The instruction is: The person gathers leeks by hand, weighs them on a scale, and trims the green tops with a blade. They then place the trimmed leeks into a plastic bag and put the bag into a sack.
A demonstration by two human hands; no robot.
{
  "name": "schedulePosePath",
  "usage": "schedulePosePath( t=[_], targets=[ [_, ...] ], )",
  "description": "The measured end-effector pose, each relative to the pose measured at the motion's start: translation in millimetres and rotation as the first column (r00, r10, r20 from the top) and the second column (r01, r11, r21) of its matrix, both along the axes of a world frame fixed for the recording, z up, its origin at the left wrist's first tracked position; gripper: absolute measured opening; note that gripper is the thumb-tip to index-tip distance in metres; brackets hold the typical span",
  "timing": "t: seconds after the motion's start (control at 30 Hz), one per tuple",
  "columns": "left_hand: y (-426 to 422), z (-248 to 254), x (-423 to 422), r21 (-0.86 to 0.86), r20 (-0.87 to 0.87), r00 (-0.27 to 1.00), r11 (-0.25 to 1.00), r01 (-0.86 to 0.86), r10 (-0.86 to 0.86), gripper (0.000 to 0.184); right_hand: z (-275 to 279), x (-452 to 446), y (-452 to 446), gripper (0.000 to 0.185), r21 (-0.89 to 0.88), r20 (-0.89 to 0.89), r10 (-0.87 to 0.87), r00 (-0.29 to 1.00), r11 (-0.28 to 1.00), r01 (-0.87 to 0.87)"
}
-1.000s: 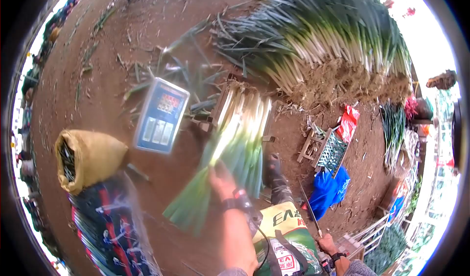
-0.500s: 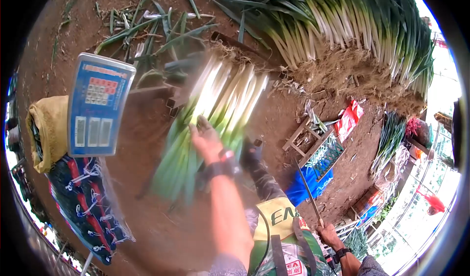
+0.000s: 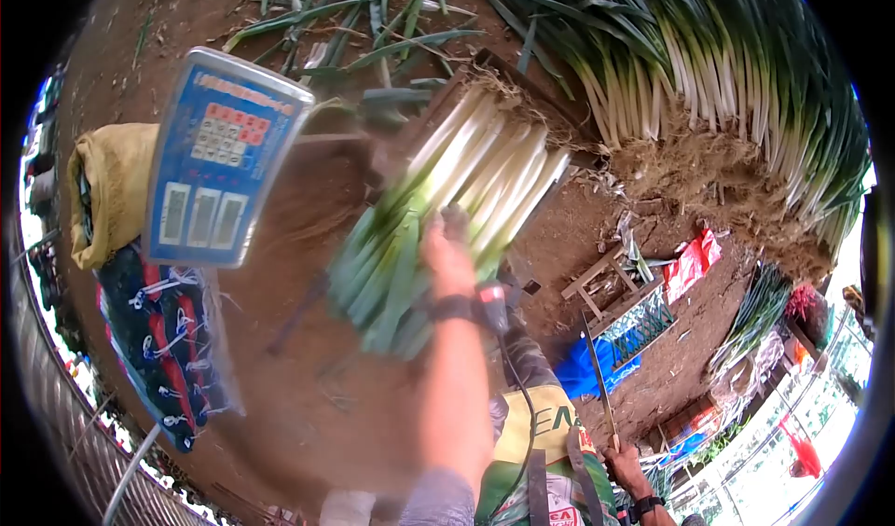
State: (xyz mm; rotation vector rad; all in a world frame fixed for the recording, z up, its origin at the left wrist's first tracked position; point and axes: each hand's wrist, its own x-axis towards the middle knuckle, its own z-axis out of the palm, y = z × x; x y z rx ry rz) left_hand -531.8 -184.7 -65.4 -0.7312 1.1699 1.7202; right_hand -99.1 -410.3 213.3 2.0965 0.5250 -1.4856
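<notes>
My left hand [image 3: 449,242], slightly blurred, lies on the stalks of a bundle of long green onions [image 3: 485,172], its fingers bunched and bent over them. Their white ends and roots point away from me, the green leaves towards me. The bundle rests on a dark metal support [image 3: 531,92], mostly hidden under it. At the lower right my right hand [image 3: 626,470] is closed round the handle of a long, thin knife [image 3: 599,377], the blade pointing up and away. To the left of the bundle stands a blue scale panel [image 3: 222,158] with keys and several displays.
A big pile of green onions [image 3: 709,50] lies at the upper right, roots towards me. Loose leaves [image 3: 364,27] litter the soil at the top. A wooden frame [image 3: 611,288] and a blue crate [image 3: 643,321] stand right. A yellow sack [image 3: 117,181] is far left.
The whole view has shifted, so the bundle, scale and pile appear further right and higher. My left hand stays on the stalks, its fingers now more bunched. The right hand keeps the knife.
</notes>
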Motion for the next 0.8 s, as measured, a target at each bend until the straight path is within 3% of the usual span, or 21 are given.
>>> schedulePosePath(
  t=[0.07,0.13,0.17,0.2,0.23,0.37,0.4,0.43,0.5,0.67,0.77,0.8],
  targets=[
    [-17.6,12.1,7.1,-0.068,-0.092,0.985,0.987,0.143,-0.149,0.029,-9.2,13.4,-12.8,0.02,0.255,-0.163,0.281,0.946,0.938,-0.235],
    [-34.2,44.6,12.5,-0.098,-0.143,0.947,0.956,0.276,-0.288,0.029,-6.9,8.4,-5.8,0.023,0.127,-0.061,0.076,0.995,0.99,-0.068],
    [-42.7,64.9,17.4,-0.07,-0.151,0.937,0.949,0.308,-0.315,0.03,3.0,-8.7,8.1,0.023,0.125,-0.052,0.055,0.997,0.991,-0.049],
    [-62.5,52.8,23.1,-0.15,-0.164,0.891,0.903,0.403,-0.424,0.03,9.2,-20.6,17.8,0.023,0.126,-0.044,0.034,0.998,0.992,-0.029],
    [-69.8,71.6,30.1,-0.168,-0.192,0.867,0.886,0.432,-0.46,0.029,10.6,-26.4,23.6,0.023,0.128,-0.036,0.013,0.999,0.992,-0.009],
    [-107.8,114.1,45.0,-0.26,-0.084,0.726,0.719,0.645,-0.682,0.021,9.3,-29.7,21.0,0.025,0.206,-0.097,0.07,0.993,0.977,-0.049],
    [-120.1,124.6,51.1,-0.292,-0.135,0.67,0.675,0.678,-0.73,0.022,5.6,-27.4,17.4,0.026,0.208,-0.084,0.062,0.995,0.977,-0.043],
    [-128.6,140.7,50.4,-0.356,-0.237,0.51,0.562,0.746,-0.827,0.024,2.6,-26.4,16.1,0.025,0.233,-0.089,0.087,0.992,0.97,-0.064],
    [-150.9,150.1,56.6,-0.426,-0.254,0.31,0.394,0.814,-0.916,0.027,-0.1,-26.7,14.5,0.024,0.278,-0.094,0.133,0.987,0.955,-0.103],
    [-173.9,192.5,61.3,-0.5,-0.193,0.116,0.2,0.843,-0.974,0.024,6.3,-44.3,23.8,0.022,0.3,-0.114,0.02,0.993,0.954,0.015],
    [-202.1,184.2,65.3,-0.553,-0.39,-0.016,0.22,0.803,-0.921,0.025,-5.6,-36.6,21.9,0.019,0.316,-0.157,-0.02,0.987,0.946,0.069],
    [-211.7,180.3,67.9,-0.55,-0.4,0.003,0.242,0.8,-0.917,0.025,-6.9,-35.8,25.0,0.018,0.327,-0.168,-0.007,0.986,0.943,0.062]
  ],
)
